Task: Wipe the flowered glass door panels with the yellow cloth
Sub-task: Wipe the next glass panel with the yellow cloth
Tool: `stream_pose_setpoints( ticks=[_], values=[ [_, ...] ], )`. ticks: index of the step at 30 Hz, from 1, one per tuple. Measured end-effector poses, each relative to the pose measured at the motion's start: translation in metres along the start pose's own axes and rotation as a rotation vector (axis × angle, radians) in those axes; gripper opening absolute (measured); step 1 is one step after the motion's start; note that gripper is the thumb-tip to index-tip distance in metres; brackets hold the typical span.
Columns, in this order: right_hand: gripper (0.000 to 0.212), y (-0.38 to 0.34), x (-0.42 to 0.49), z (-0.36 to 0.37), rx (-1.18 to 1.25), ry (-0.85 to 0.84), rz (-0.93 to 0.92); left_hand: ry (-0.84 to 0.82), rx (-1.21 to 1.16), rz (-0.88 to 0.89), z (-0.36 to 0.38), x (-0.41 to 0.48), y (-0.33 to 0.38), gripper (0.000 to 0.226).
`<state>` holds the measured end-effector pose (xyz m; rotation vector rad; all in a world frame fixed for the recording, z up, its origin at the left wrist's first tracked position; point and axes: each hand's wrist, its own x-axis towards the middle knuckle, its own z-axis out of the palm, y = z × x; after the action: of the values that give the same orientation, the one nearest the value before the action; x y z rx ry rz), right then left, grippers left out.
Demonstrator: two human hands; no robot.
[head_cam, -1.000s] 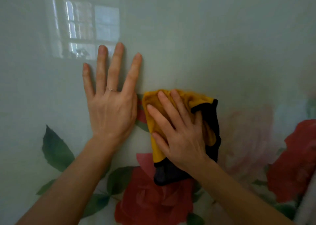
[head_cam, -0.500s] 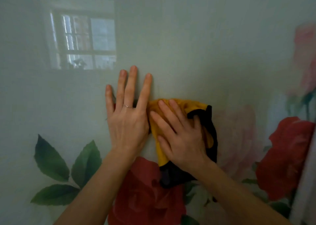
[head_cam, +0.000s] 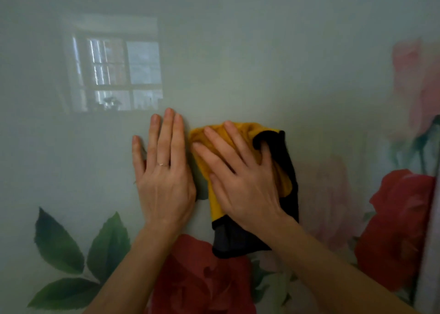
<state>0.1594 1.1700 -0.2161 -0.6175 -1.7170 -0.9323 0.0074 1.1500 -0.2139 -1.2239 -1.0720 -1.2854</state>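
Our left hand (head_cam: 164,178) has slid in beside the yellow cloth (head_cam: 234,242) and closed its spread fingers; it lies flat on the glass door panel (head_cam: 238,63), while our right hand (head_cam: 240,178) presses the cloth to the glass with straight, splayed fingers, just above a red rose (head_cam: 202,278). We judge the wiping midway, though we cannot tell which parts are already clean. We count two hands, one cloth, two red roses and three green leaves (head_cam: 107,247).
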Motion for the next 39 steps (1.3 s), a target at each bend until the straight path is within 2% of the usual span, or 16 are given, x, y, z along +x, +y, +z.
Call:
stream_pose_setpoints(
  ticks=[3,6,11,13,16,19,20,22,24,26,28,30,32,34,36,39],
  values=[
    [0.046,0.006,-0.033,-0.001,-0.018,0.014,0.079,-0.012,-0.011,0.012,-0.002,0.0,-0.001,0.057],
    [0.051,0.0,-0.055,0.002,-0.013,-0.033,0.006,-0.021,0.018,0.008,-0.002,0.0,0.0,0.055],
    [0.053,0.008,-0.019,0.003,-0.02,-0.017,0.078,-0.026,0.024,-0.012,-0.002,0.0,0.003,0.054],
    [0.059,0.022,-0.02,0.004,-0.067,0.001,0.165,-0.036,0.021,-0.017,-0.002,0.001,0.007,0.06],
    [0.058,0.037,-0.031,0.006,-0.133,0.073,0.409,-0.069,0.024,-0.026,-0.004,0.002,0.005,0.064],
    [0.059,0.022,-0.031,0.008,-0.119,0.124,0.577,-0.085,0.029,-0.032,-0.001,-0.001,0.014,0.061],
    [0.06,0.013,-0.031,0.01,-0.102,0.106,0.552,-0.093,0.028,0.0,0.0,-0.002,0.018,0.059],
    [0.062,0.004,-0.038,0.009,-0.063,0.018,0.332,-0.109,0.012,0.069,0.004,-0.005,0.031,0.052],
    [0.063,0.016,-0.044,0.002,-0.037,-0.06,0.065,-0.106,0.014,0.081,0.007,-0.006,0.037,0.049],
    [0.061,0.045,-0.043,-0.006,-0.03,-0.07,-0.059,-0.099,0.021,0.067,0.01,-0.006,0.04,0.051],
    [0.06,0.072,-0.036,-0.01,-0.068,-0.028,0.032,-0.101,0.032,0.063,0.009,-0.006,0.04,0.059],
    [0.059,0.095,-0.031,-0.013,-0.125,0.056,0.257,-0.107,0.035,0.06,0.009,-0.005,0.042,0.063],
    [0.059,0.097,-0.026,-0.012,-0.138,0.129,0.452,-0.109,0.047,0.045,0.01,-0.005,0.045,0.064],
    [0.06,0.081,-0.02,-0.007,-0.127,0.167,0.57,-0.11,0.043,0.025,0.012,-0.005,0.048,0.065],
    [0.061,0.062,-0.019,-0.004,-0.106,0.14,0.541,-0.109,0.03,0.037,0.016,-0.002,0.058,0.063],
    [0.061,0.061,-0.029,-0.01,-0.077,0.006,0.255,-0.115,0.01,0.06,0.02,0.002,0.071,0.061]
  ],
)
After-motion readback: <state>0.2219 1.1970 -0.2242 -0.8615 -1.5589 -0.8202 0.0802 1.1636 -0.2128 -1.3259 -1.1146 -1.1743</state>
